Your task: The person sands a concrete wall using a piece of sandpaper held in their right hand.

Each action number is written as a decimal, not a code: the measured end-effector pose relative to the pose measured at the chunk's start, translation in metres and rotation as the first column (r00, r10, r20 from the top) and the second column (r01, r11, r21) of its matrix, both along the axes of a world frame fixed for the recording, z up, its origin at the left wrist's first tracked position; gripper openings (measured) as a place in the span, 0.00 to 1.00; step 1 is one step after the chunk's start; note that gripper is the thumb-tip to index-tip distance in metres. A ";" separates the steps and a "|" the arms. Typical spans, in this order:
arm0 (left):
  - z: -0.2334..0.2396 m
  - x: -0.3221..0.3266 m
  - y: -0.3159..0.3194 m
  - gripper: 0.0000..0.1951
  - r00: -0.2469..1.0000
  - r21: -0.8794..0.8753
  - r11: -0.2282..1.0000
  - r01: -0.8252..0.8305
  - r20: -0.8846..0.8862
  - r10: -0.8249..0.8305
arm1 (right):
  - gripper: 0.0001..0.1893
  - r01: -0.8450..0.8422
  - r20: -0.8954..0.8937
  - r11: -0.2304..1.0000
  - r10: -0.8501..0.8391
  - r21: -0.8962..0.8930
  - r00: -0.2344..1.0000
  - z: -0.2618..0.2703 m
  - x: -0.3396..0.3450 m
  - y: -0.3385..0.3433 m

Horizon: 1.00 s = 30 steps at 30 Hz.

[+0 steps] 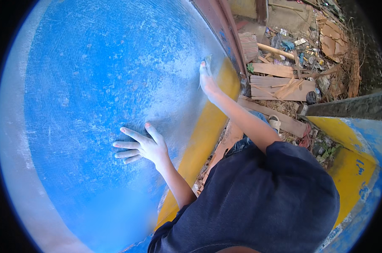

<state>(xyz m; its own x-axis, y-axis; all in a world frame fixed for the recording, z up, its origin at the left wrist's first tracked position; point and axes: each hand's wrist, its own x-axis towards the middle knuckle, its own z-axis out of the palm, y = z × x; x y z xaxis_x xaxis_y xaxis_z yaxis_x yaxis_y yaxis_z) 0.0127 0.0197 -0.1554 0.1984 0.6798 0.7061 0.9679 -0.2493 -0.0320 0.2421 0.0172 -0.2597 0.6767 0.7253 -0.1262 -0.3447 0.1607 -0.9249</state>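
Note:
A scuffed blue painted wall (92, 79) fills the left side, with pale scratches and whitish dust over it. My left hand (143, 145) lies against the blue paint, fingers spread and holding nothing. Farther up and to the right, my right hand (207, 79) presses a thin sheet (209, 58), likely sandpaper, to the wall. Only the edges of the sheet show past the hand. A yellow painted band (198, 139) runs along the wall's lower part, just below the right hand. Pale dust coats both hands.
A reddish-brown door frame or post (230, 34) borders the wall. Beyond it lie wooden planks (278, 88), a bamboo pole (274, 50), a striped cloth (248, 47) and litter. A sandalled foot (274, 122) stands among boards. Another yellow-and-blue wall (352, 170) rises at the right.

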 end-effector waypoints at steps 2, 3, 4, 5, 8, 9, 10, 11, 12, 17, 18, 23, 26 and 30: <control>-0.008 -0.002 0.004 0.43 0.999 0.025 0.999 -0.030 -0.030 0.030 | 0.37 0.035 0.293 0.979 -0.094 0.202 0.951 0.027 -0.033 -0.011; -0.009 -0.005 0.004 0.43 0.999 0.028 0.999 -0.046 -0.019 0.047 | 0.38 -0.062 0.408 0.980 -0.022 0.191 0.913 0.039 -0.057 -0.021; -0.009 -0.002 0.003 0.43 0.999 0.040 0.999 -0.033 -0.020 0.034 | 0.38 -0.036 0.535 0.980 -0.075 0.194 0.842 0.039 -0.061 -0.022; -0.009 0.002 0.004 0.43 1.000 0.050 0.998 -0.021 -0.022 0.022 | 0.38 -0.010 0.650 0.980 -0.125 0.200 0.750 0.039 -0.059 -0.021; -0.008 0.003 0.004 0.42 0.999 0.061 0.998 -0.033 -0.035 0.035 | 0.38 0.123 0.812 0.980 -0.197 0.155 0.549 0.051 -0.013 -0.007; -0.009 0.004 0.004 0.42 0.997 0.089 0.996 -0.021 -0.068 0.027 | 0.38 0.097 0.822 0.981 -0.195 0.169 0.535 0.068 0.005 0.001; -0.014 0.000 0.001 0.42 0.998 0.079 0.996 -0.036 -0.056 0.041 | 0.37 0.105 0.862 0.965 -0.263 0.241 0.434 0.085 0.017 0.008; -0.017 -0.002 0.002 0.42 0.996 0.080 0.993 -0.082 -0.028 0.085 | 0.37 0.102 0.883 0.943 -0.333 0.318 0.331 0.099 0.024 0.014; -0.017 -0.005 0.001 0.42 0.998 0.077 0.996 -0.055 -0.026 0.057 | 0.37 0.041 0.891 0.945 -0.319 0.324 0.324 0.111 0.023 0.015; -0.034 0.009 -0.006 0.40 0.999 0.067 0.997 -0.047 0.007 0.046 | 0.35 -0.189 0.935 0.919 -0.354 0.347 -0.002 0.080 -0.017 0.011; -0.039 0.017 -0.009 0.40 0.995 0.085 0.992 -0.096 0.035 0.093 | 0.35 -0.241 0.928 0.902 -0.372 0.359 -0.009 0.066 -0.023 0.002; -0.049 0.067 -0.023 0.39 0.961 -0.064 0.998 -0.028 0.275 0.044 | 0.34 -0.247 0.944 0.917 -0.329 0.314 -0.023 0.136 0.019 0.019; -0.025 0.092 -0.032 0.39 0.932 -0.057 0.998 -0.034 0.359 0.052 | 0.32 -0.176 0.866 0.850 -0.500 0.496 0.022 0.244 0.069 0.046; -0.012 0.100 -0.019 0.36 0.897 -0.013 0.991 -0.131 0.424 0.124 | 0.32 -0.235 0.878 0.859 -0.477 0.455 -0.045 0.228 0.070 0.045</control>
<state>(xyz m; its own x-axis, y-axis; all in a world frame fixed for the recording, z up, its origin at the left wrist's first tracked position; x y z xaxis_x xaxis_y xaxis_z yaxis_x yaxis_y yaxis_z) 0.1123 0.0012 -0.1671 -0.2087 0.6673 0.7150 0.9147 -0.1256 0.3841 0.3119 0.0625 -0.0318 -0.0781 0.3238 0.9429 0.8756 0.4745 -0.0904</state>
